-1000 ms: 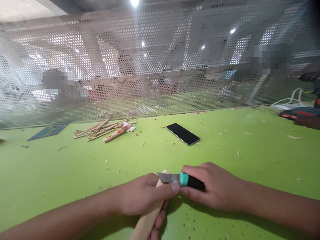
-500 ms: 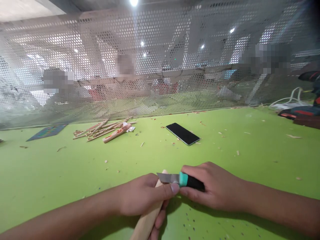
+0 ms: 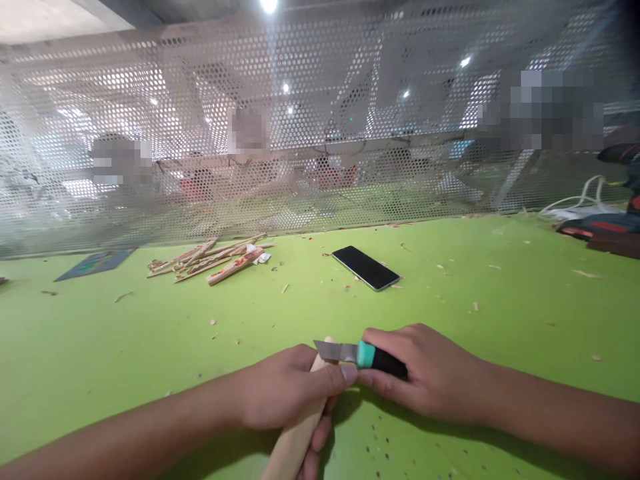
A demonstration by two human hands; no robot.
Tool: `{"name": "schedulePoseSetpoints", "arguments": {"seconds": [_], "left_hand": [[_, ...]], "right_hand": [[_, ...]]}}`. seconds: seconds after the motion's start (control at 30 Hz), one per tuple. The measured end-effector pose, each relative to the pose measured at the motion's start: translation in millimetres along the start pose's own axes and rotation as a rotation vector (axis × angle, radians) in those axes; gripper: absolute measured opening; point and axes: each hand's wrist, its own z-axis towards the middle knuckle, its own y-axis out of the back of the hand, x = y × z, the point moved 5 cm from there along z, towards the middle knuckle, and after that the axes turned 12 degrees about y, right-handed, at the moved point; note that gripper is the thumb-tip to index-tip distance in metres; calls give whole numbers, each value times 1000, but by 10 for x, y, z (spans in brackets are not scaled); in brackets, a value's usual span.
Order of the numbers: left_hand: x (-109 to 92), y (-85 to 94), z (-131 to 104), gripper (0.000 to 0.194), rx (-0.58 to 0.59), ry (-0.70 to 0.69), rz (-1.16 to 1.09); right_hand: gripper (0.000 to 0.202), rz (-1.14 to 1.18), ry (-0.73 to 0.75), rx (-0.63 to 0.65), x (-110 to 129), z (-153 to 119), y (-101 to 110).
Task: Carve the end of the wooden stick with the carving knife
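Observation:
My left hand (image 3: 295, 390) is closed around a pale wooden stick (image 3: 295, 443), which slants up from the bottom edge toward the middle. In my right hand (image 3: 425, 373) is a carving knife (image 3: 383, 360) with a black and teal handle. Its short, angled blade lies across the upper end of the stick. My left thumb rests close below the blade, by the front of the handle. The fingers under the stick show only in part, and the exact contact of the edge with the wood is hard to make out.
A phone (image 3: 366, 268) lies past my hands on the green table (image 3: 150, 340). Thin carved sticks (image 3: 215, 257) are piled at the back left, near a flat patterned card (image 3: 95, 264). A power drill (image 3: 607, 227) stands far right. Perforated mesh (image 3: 300, 133) borders the back; shavings are scattered.
Hardly anything differs. The knife blade has shifted very slightly up along the stick's end, while both hands keep their hold.

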Motion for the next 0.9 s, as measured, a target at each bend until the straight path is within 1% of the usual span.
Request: {"name": "schedulePoseSetpoints", "arguments": {"seconds": [0.13, 0.2, 0.37, 0.53, 0.63, 0.77, 0.9], "left_hand": [[9, -18, -2, 51, 1, 31, 16], [6, -18, -5, 51, -13, 30, 11], [11, -2, 2, 52, -43, 28, 20], [33, 4, 15, 54, -35, 43, 4], [20, -1, 6, 56, -24, 40, 40], [13, -11, 3, 59, -6, 49, 51], [18, -7, 10, 57, -31, 43, 18]], "right_hand": [[50, 5, -103, -44, -20, 26, 44], [49, 9, -121, -45, -21, 30, 61], [46, 15, -79, -42, -9, 12, 71], [46, 24, -12, -15, -4, -12, 13], [45, 21, 29, -8, 0, -27, -10], [44, 20, 32, -2, 2, -35, -2], [45, 27, 24, 0, 11, -30, 12]]}}
